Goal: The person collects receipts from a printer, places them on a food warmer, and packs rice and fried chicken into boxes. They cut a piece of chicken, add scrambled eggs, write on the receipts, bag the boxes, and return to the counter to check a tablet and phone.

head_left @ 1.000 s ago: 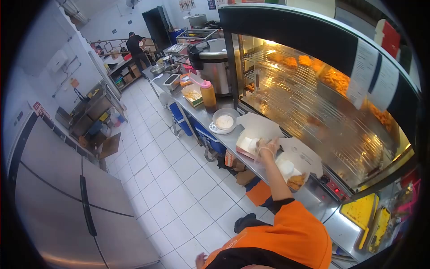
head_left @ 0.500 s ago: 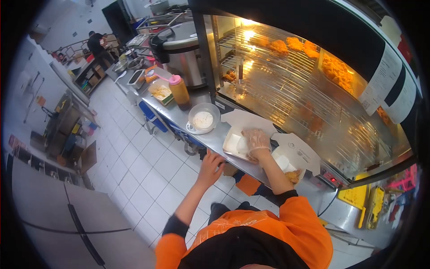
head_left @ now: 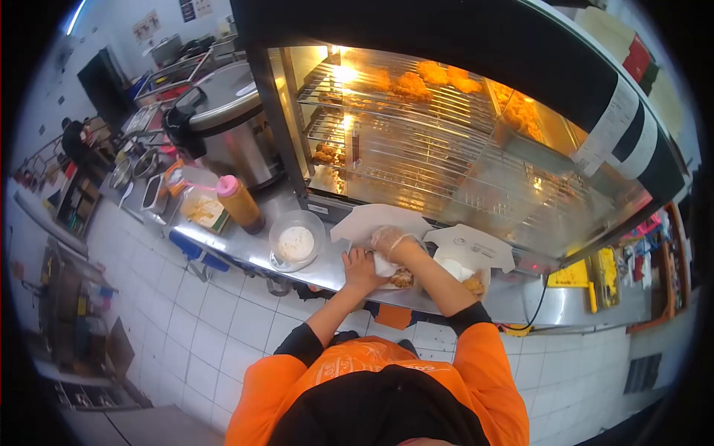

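Food box part-hidden by hands, between bowl, second box.

Steel counter, 2 open boxes, squeeze bottle

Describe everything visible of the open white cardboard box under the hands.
The white cardboard box stands open on the silvery metal counter, its lid tilted back toward the glass cabinet. Brown, crusty food and something white show inside. The bare left hand is at its left side, contact unclear; the clear-gloved right hand reaches in. They hide much of its base.
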The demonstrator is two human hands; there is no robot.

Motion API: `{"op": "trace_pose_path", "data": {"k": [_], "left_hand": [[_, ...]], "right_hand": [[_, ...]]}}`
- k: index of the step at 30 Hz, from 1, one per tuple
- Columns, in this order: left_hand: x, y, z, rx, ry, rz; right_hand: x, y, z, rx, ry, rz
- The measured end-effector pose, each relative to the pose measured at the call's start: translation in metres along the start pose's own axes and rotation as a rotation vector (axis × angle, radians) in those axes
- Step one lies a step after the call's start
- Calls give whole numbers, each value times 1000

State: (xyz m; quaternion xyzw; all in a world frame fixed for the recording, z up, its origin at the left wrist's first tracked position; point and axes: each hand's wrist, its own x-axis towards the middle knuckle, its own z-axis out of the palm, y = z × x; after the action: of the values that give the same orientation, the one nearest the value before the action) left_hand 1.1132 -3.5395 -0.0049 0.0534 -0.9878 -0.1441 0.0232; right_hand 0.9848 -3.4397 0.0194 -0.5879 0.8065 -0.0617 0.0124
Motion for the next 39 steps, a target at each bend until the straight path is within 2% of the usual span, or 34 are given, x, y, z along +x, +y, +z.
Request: {"op": "trace_pose_path", "data": {"k": [1,2,4,5,7,8,10,11,13,17,19,20,22,23,25,29,31,32,35,37,38,39], "left_hand": [[-1,0,-4,-12,-50,-16],[-2,-2,-3,-11,-65,-2],[1,-3,1,1,-12,34],[3,-4,3,-8,-16,41],[7,-7,4,-30,65,123],[11,-8,3,-37,63,132],[14,-9,0,-61,9,135],[14,-11,-2,-63,6,145],[13,-16,-6,19,50,150],[2,-37,-24,129,69,146],[-7,-37,-45,-42,18,80],[-4,-43,-40,-44,17,85],[4,-59,-20,-616,119,1],[4,-67,-12,-616,113,1],[2,-77,-6,-835,-34,-93],[-3,-92,-5,-888,-9,-86],[-3,-101,-1,-1016,-105,-80],[-2,-104,1,-1014,-109,-84],[5,-108,9,-1032,-107,-28],[3,-108,11,-986,-72,-48],[0,-109,11,-989,-89,-22],[-4,-110,7,-853,30,-6]], "right_hand": [[3,-3,4,-150,-135,79],[-5,-7,7,-140,-137,97],[-33,-27,-38,-136,-234,327],[-51,-31,-46,-139,-242,336],[-88,-45,-53,306,-5,403],[-94,-49,-56,301,-6,413],[-103,-59,-58,373,232,873],[-102,-63,-57,371,235,884],[-93,-71,-50,125,271,1115],[-84,-46,-22,130,191,1126],[-78,-31,-23,184,1,1222],[-77,-25,-22,183,1,1227],[-74,-14,-17,230,-39,1106],[-72,-10,-15,233,-43,1110],[-67,-3,-14,245,-166,972],[-70,12,0,237,-79,868],[-72,36,31,81,-282,670],[-74,35,37,86,-284,670],[-64,-13,-7,89,-264,783],[-61,-41,-24,65,-240,976],[-60,-47,-25,61,-233,1005],[-60,-51,-26,72,-237,1026]]}}
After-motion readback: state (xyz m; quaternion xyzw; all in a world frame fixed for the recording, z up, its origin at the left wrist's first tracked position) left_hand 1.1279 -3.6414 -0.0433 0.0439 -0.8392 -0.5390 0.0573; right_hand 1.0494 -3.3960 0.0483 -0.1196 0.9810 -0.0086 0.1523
